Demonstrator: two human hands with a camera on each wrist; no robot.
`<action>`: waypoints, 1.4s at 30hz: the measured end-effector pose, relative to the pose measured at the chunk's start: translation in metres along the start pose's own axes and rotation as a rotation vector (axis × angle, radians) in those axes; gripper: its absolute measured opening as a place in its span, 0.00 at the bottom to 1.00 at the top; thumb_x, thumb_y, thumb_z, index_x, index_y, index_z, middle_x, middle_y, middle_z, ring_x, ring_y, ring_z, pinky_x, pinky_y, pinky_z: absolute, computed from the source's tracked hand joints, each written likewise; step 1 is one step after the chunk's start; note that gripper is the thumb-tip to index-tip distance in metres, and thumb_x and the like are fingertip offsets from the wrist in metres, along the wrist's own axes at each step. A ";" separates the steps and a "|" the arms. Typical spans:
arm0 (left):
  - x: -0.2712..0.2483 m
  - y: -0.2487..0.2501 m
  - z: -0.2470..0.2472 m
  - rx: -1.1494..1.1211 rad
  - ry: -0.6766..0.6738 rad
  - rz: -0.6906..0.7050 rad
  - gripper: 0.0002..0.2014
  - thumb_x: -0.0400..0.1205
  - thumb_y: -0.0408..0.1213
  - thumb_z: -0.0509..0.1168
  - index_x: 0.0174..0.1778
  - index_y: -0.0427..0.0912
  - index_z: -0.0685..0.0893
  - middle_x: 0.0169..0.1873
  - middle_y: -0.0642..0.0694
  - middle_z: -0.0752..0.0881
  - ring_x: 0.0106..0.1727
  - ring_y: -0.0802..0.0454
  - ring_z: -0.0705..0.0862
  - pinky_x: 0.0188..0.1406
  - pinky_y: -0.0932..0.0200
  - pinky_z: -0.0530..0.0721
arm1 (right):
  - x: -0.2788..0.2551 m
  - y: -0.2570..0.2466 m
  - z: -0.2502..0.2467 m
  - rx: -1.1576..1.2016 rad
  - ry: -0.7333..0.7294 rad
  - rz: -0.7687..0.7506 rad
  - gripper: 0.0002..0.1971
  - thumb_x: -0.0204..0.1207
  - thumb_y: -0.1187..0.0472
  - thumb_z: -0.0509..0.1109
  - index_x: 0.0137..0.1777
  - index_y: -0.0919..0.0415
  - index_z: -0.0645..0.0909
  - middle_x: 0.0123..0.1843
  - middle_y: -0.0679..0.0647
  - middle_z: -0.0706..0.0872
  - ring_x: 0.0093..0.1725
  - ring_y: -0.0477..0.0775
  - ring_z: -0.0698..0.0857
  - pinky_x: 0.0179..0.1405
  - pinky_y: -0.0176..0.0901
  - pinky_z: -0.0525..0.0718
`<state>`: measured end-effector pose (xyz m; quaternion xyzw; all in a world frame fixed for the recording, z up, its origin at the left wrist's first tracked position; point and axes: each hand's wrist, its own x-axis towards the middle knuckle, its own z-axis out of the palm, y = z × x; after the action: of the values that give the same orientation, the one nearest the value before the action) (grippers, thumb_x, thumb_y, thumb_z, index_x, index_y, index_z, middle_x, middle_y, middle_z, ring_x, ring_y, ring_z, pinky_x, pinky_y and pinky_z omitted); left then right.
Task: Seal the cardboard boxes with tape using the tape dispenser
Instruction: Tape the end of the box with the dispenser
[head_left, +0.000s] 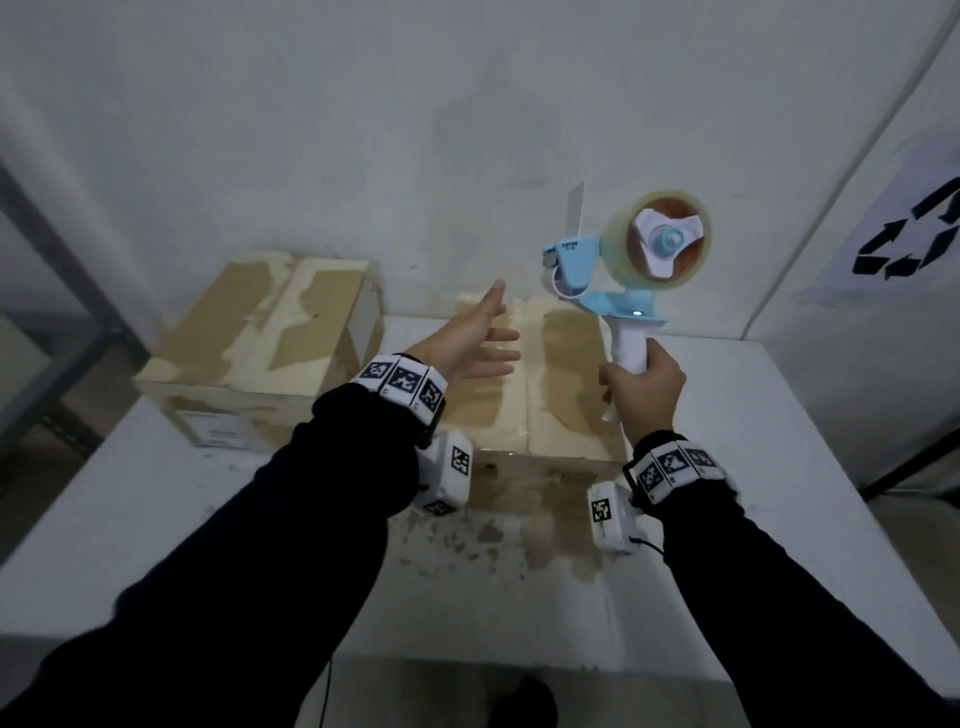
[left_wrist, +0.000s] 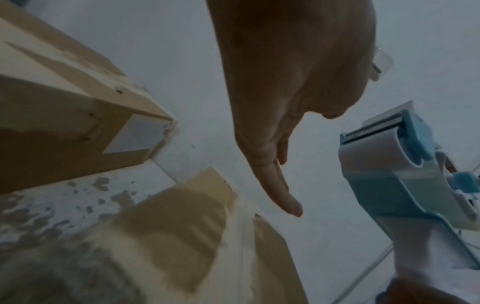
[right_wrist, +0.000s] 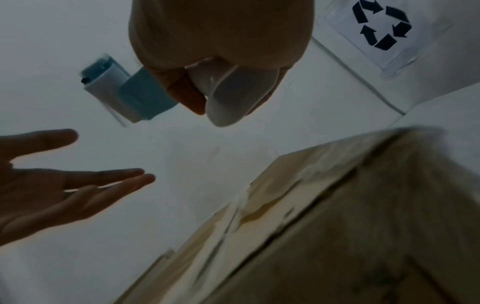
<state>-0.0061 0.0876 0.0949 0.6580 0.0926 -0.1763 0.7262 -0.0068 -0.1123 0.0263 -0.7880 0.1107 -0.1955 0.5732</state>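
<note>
**Dispenser raised over near box, left hand free**

Right hand (head_left: 641, 387): fingers and thumb wrapped round the white handle of the dispenser (head_left: 618, 270), which is held upright in the air right of centre in the head view, clear of everything below. The roll (head_left: 670, 238) of clear tape sits at the right of the blue frame; the cutter end points left, and a loose tab of tape (head_left: 575, 208) stands up from it.

Left hand (head_left: 470, 338): palm open, fingers straight and spread, holding nothing. It hovers above the near box (head_left: 566, 374) at frame centre; whether it touches the box top cannot be told.

Boxes: the near box lies on the white bench (head_left: 779, 415), flaps down, with a seam running away from the viewer. Its top shows torn paper and pale patches, and some gloss that may be tape. The second box (head_left: 270, 332) sits at the left of the frame, near the first but apart, flaps also down, with a similarly torn surface.

Handling, as judged:
- The dispenser looks light and rigid plastic; the handle is the proper hold. The toothed blade (left_wrist: 374, 128), seen in the left wrist view, is sharp, so fingers belong clear of that end.
- The loose tab is thin, sticky and limp; it may fold onto itself if brushed.
- The boxes look light and may slide under a pull, so the free hand is best pressed flat on a flap beside the seam.
- The torn, fibrous top may take tape poorly; firm pressure is advisable.
</note>
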 end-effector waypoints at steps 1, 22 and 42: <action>-0.008 -0.002 -0.002 -0.034 -0.039 -0.026 0.33 0.80 0.63 0.52 0.74 0.44 0.67 0.65 0.39 0.79 0.56 0.43 0.85 0.52 0.51 0.86 | -0.010 -0.004 0.004 0.025 0.008 -0.003 0.05 0.60 0.74 0.71 0.34 0.69 0.77 0.27 0.58 0.79 0.18 0.44 0.75 0.16 0.33 0.76; -0.043 -0.030 -0.046 -0.154 -0.030 -0.002 0.03 0.79 0.31 0.67 0.45 0.37 0.85 0.27 0.50 0.88 0.28 0.62 0.85 0.32 0.73 0.84 | -0.072 -0.015 0.006 0.192 -0.332 0.043 0.12 0.72 0.68 0.76 0.54 0.67 0.81 0.23 0.53 0.81 0.19 0.50 0.77 0.21 0.40 0.77; -0.042 -0.103 -0.068 0.278 0.399 0.028 0.20 0.66 0.27 0.78 0.51 0.42 0.81 0.57 0.44 0.82 0.48 0.46 0.86 0.52 0.51 0.87 | -0.069 0.002 0.024 -0.110 -0.632 0.050 0.08 0.70 0.58 0.78 0.38 0.61 0.83 0.28 0.58 0.83 0.23 0.55 0.79 0.26 0.45 0.79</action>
<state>-0.0771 0.1530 0.0070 0.7746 0.2002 -0.0438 0.5983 -0.0581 -0.0652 0.0062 -0.8364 -0.0430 0.0795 0.5406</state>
